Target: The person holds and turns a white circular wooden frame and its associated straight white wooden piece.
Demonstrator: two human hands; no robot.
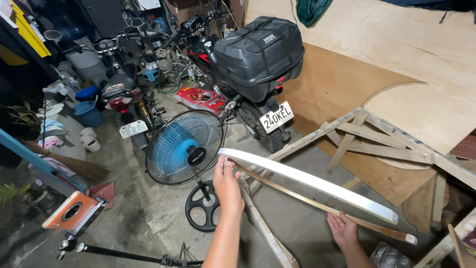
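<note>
While both hands, left hand (227,181) and right hand (342,229), lie open-palmed under the curved white strip (307,179), holding it above the floor (148,218), nothing looks fastened yet.

Wooden frame (396,149) cut off right; tripod (124,255) cropped below.

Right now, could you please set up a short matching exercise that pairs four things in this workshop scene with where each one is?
Things:
1. left hand
2. right hand
3. blue fan
4. black top box

Places:
a. mounted on the rear of a motorcycle
b. standing on the concrete floor on a round black base
c. near the lower end of the curved white strip
d. at the upper end of the curved white strip

Pairs: 1-d, 2-c, 3-b, 4-a
</note>
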